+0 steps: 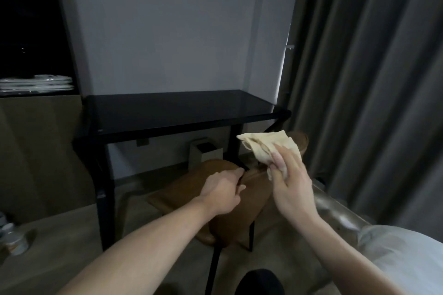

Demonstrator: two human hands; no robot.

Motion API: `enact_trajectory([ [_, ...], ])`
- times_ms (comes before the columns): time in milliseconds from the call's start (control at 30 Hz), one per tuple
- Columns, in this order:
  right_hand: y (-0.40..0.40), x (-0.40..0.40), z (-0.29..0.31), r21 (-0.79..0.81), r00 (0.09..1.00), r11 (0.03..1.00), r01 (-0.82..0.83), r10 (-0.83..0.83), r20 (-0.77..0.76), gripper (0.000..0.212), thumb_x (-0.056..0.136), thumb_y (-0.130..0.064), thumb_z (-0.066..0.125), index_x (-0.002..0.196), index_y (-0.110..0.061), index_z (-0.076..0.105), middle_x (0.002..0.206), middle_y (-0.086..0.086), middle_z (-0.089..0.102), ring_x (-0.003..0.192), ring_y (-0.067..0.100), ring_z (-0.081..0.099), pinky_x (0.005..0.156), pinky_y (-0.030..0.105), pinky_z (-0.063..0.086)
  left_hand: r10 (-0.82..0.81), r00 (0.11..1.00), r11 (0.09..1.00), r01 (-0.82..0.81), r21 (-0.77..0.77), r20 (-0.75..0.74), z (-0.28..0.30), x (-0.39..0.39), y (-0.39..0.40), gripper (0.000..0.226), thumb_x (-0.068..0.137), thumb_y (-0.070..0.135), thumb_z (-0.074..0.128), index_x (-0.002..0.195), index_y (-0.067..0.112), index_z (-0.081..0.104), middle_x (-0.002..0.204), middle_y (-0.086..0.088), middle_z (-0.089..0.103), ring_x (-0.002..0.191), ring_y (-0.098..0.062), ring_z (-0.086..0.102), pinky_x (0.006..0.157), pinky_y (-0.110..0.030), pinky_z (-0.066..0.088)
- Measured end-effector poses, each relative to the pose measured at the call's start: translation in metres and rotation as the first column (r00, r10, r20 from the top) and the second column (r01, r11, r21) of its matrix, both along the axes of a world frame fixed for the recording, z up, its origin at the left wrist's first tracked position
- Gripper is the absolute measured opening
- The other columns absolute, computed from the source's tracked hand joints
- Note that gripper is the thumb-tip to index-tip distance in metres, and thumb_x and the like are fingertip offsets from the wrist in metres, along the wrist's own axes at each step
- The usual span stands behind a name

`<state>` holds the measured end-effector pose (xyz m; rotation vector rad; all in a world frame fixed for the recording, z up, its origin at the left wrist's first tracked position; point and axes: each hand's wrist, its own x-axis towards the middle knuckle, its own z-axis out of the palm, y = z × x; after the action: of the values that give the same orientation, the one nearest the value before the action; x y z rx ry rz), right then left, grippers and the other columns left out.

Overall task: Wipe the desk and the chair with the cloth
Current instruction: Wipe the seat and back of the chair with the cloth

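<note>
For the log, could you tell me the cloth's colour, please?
Pale cream cloth, best in the head view.

The left hand [223,190] and forearms hide much of the chair [182,189] seat.

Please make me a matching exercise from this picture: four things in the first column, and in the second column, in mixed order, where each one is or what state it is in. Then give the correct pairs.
Column one:
1. crumpled beige cloth
2. glossy black desk
3. brown leather chair
4. stack of white plates

Column two:
A. on the dark shelf at the far left
B. against the grey wall, top bare
C. held up in the grip of the right hand
D. in front of the desk, the left hand on it

Pairs: 1-C, 2-B, 3-D, 4-A
</note>
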<state>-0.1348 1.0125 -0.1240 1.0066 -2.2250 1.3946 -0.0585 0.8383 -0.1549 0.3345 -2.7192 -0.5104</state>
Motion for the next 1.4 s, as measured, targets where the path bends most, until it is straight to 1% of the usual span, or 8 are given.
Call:
enact_trajectory([
  [167, -0.036, 0.037, -0.014, 0.183, 0.996, 0.982, -0.038, 0.051, -0.07, 0.054, 0.106, -0.029, 0.059, 0.155, -0.045, 0.043, 0.163, -0.022, 0.037, 0.158, 0.006, 0.015, 0.119, 0.057, 0.023, 0.05, 0.997, 0.997, -0.053, 0.055, 0.067, -0.001, 0.039, -0.045, 0.016, 0.103, 0.032, 0.06, 0.118, 0.032, 0.061, 0.099, 0.01, 0.069, 0.09, -0.014, 0.068, 0.082, -0.039, 0.057],
  [400, -0.064, 0.053, -0.008, 0.192, 0.988, 0.977, -0.095, 0.117, -0.106, 0.052, 0.103, -0.013, 0.056, 0.149, -0.035, 0.051, 0.157, -0.016, 0.047, 0.154, 0.005, 0.027, 0.12, 0.053, 0.029, 0.101, 0.991, 0.994, -0.104, 0.034, 0.085, 0.0, 0.077, -0.099, 0.021, 0.103, 0.035, 0.061, 0.123, 0.041, 0.058, 0.101, 0.018, 0.07, 0.09, -0.003, 0.065, 0.083, -0.035, 0.056],
  [633, -0.052, -0.004, 0.001, 0.101, 0.996, 0.995, 0.01, -0.001, -0.092, 0.054, 0.094, 0.0, 0.056, 0.14, -0.028, 0.054, 0.143, -0.006, 0.058, 0.136, 0.025, 0.052, 0.102, 0.05, 0.049, 0.088, 0.993, 0.991, -0.095, 0.094, 0.077, -0.004, 0.092, -0.128, 0.028, 0.104, 0.038, 0.059, 0.129, 0.05, 0.055, 0.107, 0.025, 0.069, 0.099, 0.001, 0.065, 0.09, -0.036, 0.058],
  [767, -0.06, -0.01, 0.009, 0.142, 0.997, 0.988, -0.061, 0.067, -0.033, 0.049, 0.1, -0.014, 0.057, 0.145, -0.033, 0.05, 0.153, -0.008, 0.049, 0.146, 0.022, 0.042, 0.109, 0.052, 0.044, 0.058, 0.993, 0.979, -0.076, 0.189, 0.101, -0.004, 0.091, -0.132, 0.03, 0.105, 0.036, 0.06, 0.13, 0.05, 0.056, 0.111, 0.024, 0.069, 0.105, -0.001, 0.066, 0.095, -0.038, 0.058],
  [967, -0.077, 0.027, 0.011, 0.344, 1.0, 0.939, -0.011, 0.016, -0.011, 0.064, 0.096, -0.072, 0.036, 0.156, -0.052, 0.033, 0.171, -0.016, 0.018, 0.161, 0.019, 0.003, 0.12, 0.063, 0.021, -0.038, 0.975, 0.92, -0.051, 0.388, 0.218, 0.019, 0.09, -0.139, 0.032, 0.096, 0.031, 0.07, 0.122, 0.048, 0.064, 0.111, 0.015, 0.073, 0.102, -0.005, 0.071, 0.093, -0.032, 0.06],
  [1067, -0.073, 0.031, 0.011, 0.314, 0.998, 0.948, -0.048, 0.055, -0.016, 0.062, 0.101, -0.074, 0.02, 0.157, -0.051, 0.034, 0.17, -0.018, 0.023, 0.162, 0.018, 0.004, 0.122, 0.064, 0.019, -0.043, 0.984, 0.877, -0.046, 0.478, 0.173, 0.031, 0.082, -0.13, 0.027, 0.092, 0.032, 0.055, 0.111, 0.043, 0.072, 0.109, 0.012, 0.073, 0.105, -0.008, 0.068, 0.096, -0.036, 0.052],
  [1233, -0.069, 0.016, 0.006, 0.333, 0.993, 0.942, -0.041, 0.076, -0.095, 0.048, 0.111, -0.055, 0.029, 0.156, -0.046, 0.042, 0.165, -0.02, 0.036, 0.16, 0.014, 0.013, 0.124, 0.065, 0.016, -0.082, 0.995, 0.879, 0.043, 0.474, 0.062, 0.037, 0.052, -0.103, 0.049, 0.077, 0.049, 0.044, 0.104, 0.02, 0.073, 0.103, -0.004, 0.073, 0.1, -0.022, 0.066, 0.097, -0.052, 0.049],
  [1400, -0.078, -0.023, 0.0, 0.228, 0.988, 0.974, 0.02, 0.016, -0.153, 0.045, 0.104, -0.066, 0.042, 0.138, -0.043, 0.06, 0.142, -0.021, 0.057, 0.142, 0.011, 0.042, 0.116, 0.062, 0.035, -0.078, 0.996, 0.856, 0.042, 0.516, 0.048, 0.033, 0.044, -0.104, 0.048, 0.099, 0.063, 0.04, 0.098, 0.031, 0.075, 0.098, 0.005, 0.076, 0.098, -0.016, 0.069, 0.091, -0.035, 0.049],
])
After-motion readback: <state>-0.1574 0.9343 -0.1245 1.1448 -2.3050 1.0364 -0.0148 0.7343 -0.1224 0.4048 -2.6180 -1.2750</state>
